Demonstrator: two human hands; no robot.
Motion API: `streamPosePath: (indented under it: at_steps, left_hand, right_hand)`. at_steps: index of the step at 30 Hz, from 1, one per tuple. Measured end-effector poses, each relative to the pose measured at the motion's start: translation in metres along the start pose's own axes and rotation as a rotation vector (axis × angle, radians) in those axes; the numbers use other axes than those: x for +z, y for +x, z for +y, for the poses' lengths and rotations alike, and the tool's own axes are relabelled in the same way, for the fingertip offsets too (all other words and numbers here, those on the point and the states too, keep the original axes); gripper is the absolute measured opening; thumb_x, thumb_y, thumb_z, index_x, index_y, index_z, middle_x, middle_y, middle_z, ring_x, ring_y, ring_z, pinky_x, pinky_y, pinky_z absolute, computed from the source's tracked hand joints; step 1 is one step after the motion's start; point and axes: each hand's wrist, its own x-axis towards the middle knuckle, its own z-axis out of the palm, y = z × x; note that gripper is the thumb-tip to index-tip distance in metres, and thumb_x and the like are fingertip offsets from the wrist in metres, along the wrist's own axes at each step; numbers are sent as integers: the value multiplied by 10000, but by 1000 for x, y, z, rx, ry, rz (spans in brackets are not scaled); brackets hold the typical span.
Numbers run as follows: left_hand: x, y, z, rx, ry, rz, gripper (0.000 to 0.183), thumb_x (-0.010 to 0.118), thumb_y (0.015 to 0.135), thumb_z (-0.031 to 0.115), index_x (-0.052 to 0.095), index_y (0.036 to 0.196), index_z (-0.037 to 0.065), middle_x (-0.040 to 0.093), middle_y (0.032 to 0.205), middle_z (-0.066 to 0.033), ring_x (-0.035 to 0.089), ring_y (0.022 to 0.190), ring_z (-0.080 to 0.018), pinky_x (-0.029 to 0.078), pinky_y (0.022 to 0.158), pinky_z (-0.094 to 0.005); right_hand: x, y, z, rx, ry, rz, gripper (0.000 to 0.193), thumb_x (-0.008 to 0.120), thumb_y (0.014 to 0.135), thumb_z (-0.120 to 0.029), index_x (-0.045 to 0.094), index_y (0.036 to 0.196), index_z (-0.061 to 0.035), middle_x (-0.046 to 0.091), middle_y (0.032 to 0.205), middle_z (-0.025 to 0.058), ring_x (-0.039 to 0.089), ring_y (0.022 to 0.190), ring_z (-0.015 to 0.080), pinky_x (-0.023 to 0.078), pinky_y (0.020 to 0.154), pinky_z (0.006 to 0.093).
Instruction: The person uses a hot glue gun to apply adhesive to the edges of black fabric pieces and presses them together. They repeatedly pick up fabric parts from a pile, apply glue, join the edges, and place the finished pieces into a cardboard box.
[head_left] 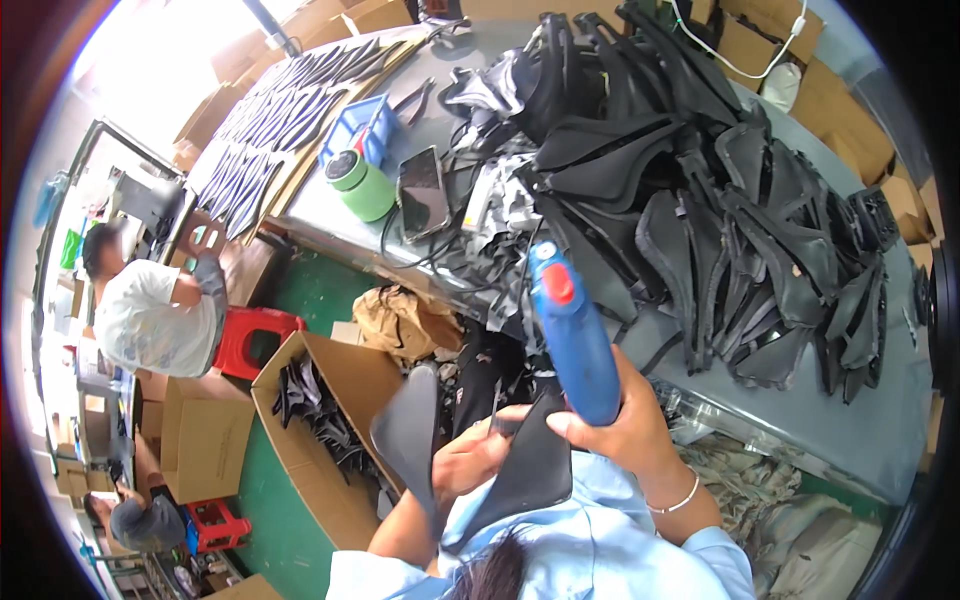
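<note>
In the head view, the blue handheld tool [580, 345] runs lengthwise from the right hand [635, 420] away from the wearer and slightly left, its red-buttoned end farthest out. The black two-winged part [525, 475] forms a V; its right wing slants from beside the right thumb down toward the wearer's left. Beyond the right hand, a heap of black panels [690, 220] crowds the grey table [850, 430]. Beyond the left hand [468, 462] stand a green bottle [365, 190] and a phone [424, 190]; left of it, an open carton [345, 375] holds black pieces. The right hand grips the tool's near end; the left, fingers curled, holds the part from between its wings.
</note>
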Motion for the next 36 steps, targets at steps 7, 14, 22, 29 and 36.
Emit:
streamPosePath:
  at_steps: [7, 14, 22, 29, 36]
  left_hand:
    - [34, 24, -43, 524, -268, 339, 612, 595, 863, 310, 340, 1374, 92, 484, 1284, -117, 419, 1249, -255, 340, 1027, -432]
    - [33, 15, -4, 798, -109, 636, 381, 563, 867, 316, 439, 1182, 141, 530, 1149, -119, 548, 1074, -257, 495, 859, -400]
    - [33, 8, 6, 1015, -34, 679, 402, 581, 846, 300, 414, 1185, 165, 527, 1146, -139, 565, 1034, -275, 515, 815, -420]
    - [24, 5, 0, 1068, 147, 635, 402, 585, 837, 287, 415, 1171, 140, 548, 1115, -190, 580, 1010, -306, 507, 825, -447]
    - [20, -14, 18, 995, 372, 713, 391, 582, 773, 250, 489, 1079, 25, 591, 1049, -218, 602, 968, -308, 477, 887, -421]
  right_hand:
    - [14, 6, 5, -39, 75, 184, 422, 769, 734, -148, 469, 1004, -23, 613, 739, 55, 623, 633, 138, 501, 602, 306]
    - [14, -19, 6, -148, -497, 85, 547, 814, 663, -299, 490, 984, 5, 614, 672, 136, 637, 602, 298, 500, 561, 350]
    - [24, -44, 17, -281, -714, -42, 574, 826, 624, -304, 500, 974, 14, 596, 676, 130, 608, 575, 287, 482, 544, 360]
    - [24, -42, 13, -351, -712, -61, 564, 805, 611, -224, 489, 1019, 2, 594, 628, 91, 571, 519, 252, 430, 529, 350]
    - [16, -42, 11, -398, -722, -96, 583, 812, 580, -200, 499, 1026, 7, 581, 623, 95, 562, 516, 266, 442, 536, 356]
